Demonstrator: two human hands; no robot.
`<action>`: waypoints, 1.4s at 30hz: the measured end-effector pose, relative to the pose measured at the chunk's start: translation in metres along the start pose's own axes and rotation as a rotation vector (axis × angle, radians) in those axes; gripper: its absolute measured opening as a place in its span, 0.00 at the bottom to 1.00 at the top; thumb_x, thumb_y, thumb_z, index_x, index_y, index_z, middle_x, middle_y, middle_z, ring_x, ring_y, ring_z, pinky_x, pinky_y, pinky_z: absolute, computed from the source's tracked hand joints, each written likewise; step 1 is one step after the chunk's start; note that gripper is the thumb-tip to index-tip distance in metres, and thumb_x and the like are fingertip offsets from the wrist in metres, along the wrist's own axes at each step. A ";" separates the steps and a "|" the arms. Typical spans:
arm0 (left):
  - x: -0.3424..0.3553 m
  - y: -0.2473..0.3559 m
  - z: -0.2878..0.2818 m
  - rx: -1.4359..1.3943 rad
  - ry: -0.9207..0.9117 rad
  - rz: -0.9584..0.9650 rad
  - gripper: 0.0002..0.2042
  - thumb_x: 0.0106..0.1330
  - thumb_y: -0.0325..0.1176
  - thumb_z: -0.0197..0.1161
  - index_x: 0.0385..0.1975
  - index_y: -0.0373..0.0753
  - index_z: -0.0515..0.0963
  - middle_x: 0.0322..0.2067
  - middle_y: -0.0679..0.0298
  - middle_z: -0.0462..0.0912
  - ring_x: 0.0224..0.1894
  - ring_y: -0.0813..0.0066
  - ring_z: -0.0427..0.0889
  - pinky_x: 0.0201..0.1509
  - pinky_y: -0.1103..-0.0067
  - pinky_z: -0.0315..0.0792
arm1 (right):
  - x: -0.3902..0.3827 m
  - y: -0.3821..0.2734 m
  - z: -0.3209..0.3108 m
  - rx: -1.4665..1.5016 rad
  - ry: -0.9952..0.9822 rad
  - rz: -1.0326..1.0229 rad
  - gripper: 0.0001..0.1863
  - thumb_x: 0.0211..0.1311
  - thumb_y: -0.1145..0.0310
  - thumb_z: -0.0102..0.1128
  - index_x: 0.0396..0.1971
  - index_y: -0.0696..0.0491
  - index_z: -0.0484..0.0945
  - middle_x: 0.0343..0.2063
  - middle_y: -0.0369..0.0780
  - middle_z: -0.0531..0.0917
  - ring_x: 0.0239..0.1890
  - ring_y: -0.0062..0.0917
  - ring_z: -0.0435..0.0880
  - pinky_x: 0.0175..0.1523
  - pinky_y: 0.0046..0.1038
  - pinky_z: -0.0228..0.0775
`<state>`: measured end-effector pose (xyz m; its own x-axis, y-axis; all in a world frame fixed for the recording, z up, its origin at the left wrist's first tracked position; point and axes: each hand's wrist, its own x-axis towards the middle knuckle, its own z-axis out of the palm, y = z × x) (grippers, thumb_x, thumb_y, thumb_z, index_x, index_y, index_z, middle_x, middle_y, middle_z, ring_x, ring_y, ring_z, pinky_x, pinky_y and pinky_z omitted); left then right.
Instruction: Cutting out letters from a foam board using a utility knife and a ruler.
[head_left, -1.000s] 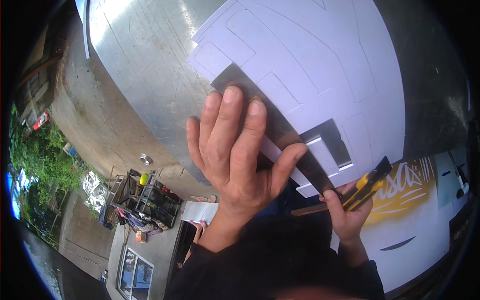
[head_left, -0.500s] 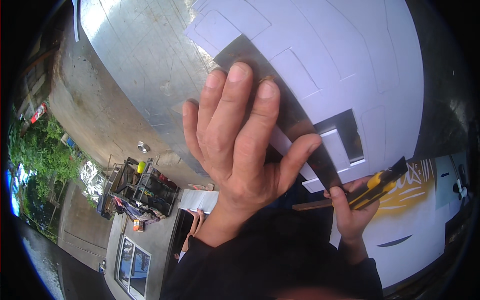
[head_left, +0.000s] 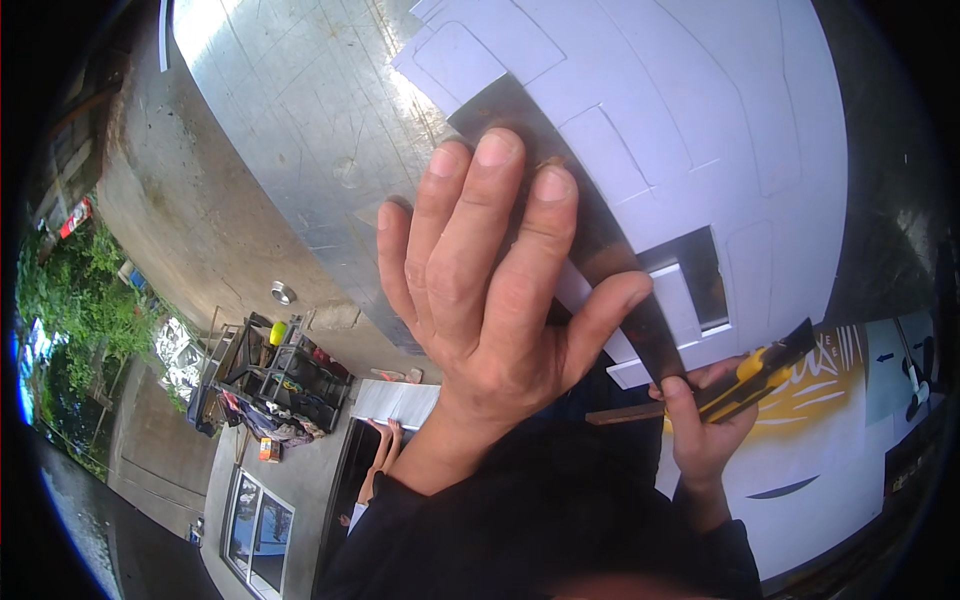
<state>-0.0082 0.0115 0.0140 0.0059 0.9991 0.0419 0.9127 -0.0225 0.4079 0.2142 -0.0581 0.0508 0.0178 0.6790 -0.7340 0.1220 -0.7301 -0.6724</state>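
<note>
My left hand (head_left: 500, 290) lies with fingers spread on a long, dark metal straightedge (head_left: 605, 225), which lies on a white sheet (head_left: 700, 90) with pencilled shapes and a rectangular cutout (head_left: 710, 280). At the straightedge's lower end my right hand (head_left: 705, 410) grips a yellow-and-black utility knife (head_left: 750, 375), its thumb also touching the straightedge. The white sheet rests on a scratched metal sheet (head_left: 280, 110). The palm of my left hand is hidden.
A painted white board with yellow lettering (head_left: 800, 460) is at lower right. At lower left are a cluttered rack (head_left: 290, 380), a window (head_left: 260, 530), another person's bare limbs (head_left: 385, 450) and a concrete surface (head_left: 170, 200). Greenery (head_left: 70, 310) shows at far left.
Compared with a second ago, my hands, the straightedge and the white sheet appear higher and farther right in the picture. My grip on the knife looks the same.
</note>
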 end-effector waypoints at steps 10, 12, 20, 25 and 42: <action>-0.001 0.001 0.000 0.003 0.000 0.000 0.36 0.65 0.54 0.72 0.65 0.35 0.73 0.66 0.46 0.71 0.67 0.45 0.72 0.68 0.53 0.66 | 0.001 0.000 -0.001 0.004 0.010 0.006 0.18 0.63 0.84 0.64 0.45 0.57 0.64 0.29 0.42 0.80 0.32 0.26 0.86 0.45 0.30 0.84; -0.001 0.002 0.001 0.004 0.000 -0.003 0.36 0.65 0.54 0.72 0.65 0.35 0.73 0.66 0.46 0.71 0.68 0.45 0.71 0.69 0.54 0.65 | 0.001 0.002 -0.002 -0.002 0.016 0.011 0.18 0.63 0.84 0.65 0.45 0.57 0.65 0.29 0.41 0.79 0.32 0.26 0.86 0.44 0.30 0.84; -0.002 0.002 0.001 -0.001 -0.004 -0.006 0.36 0.65 0.53 0.73 0.66 0.36 0.73 0.68 0.47 0.70 0.70 0.46 0.69 0.71 0.53 0.62 | 0.003 0.001 0.002 0.063 0.079 0.045 0.14 0.61 0.81 0.70 0.37 0.57 0.71 0.29 0.38 0.83 0.33 0.20 0.88 0.43 0.22 0.79; -0.002 0.002 0.001 -0.018 -0.001 -0.016 0.35 0.65 0.53 0.73 0.65 0.36 0.74 0.68 0.47 0.70 0.71 0.47 0.69 0.72 0.54 0.60 | 0.004 0.001 0.003 0.057 0.080 0.042 0.13 0.61 0.80 0.71 0.37 0.57 0.73 0.29 0.37 0.83 0.32 0.19 0.86 0.41 0.21 0.77; 0.003 0.003 -0.004 -0.020 0.030 -0.031 0.29 0.62 0.44 0.74 0.62 0.39 0.78 0.67 0.56 0.76 0.73 0.55 0.69 0.78 0.59 0.52 | -0.011 -0.050 -0.027 -0.285 0.205 -0.161 0.14 0.71 0.70 0.62 0.48 0.62 0.74 0.36 0.42 0.82 0.36 0.26 0.82 0.43 0.28 0.74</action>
<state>-0.0072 0.0138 0.0189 -0.0350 0.9978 0.0558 0.9038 0.0078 0.4278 0.2348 -0.0272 0.0954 0.1706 0.8054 -0.5676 0.4101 -0.5818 -0.7024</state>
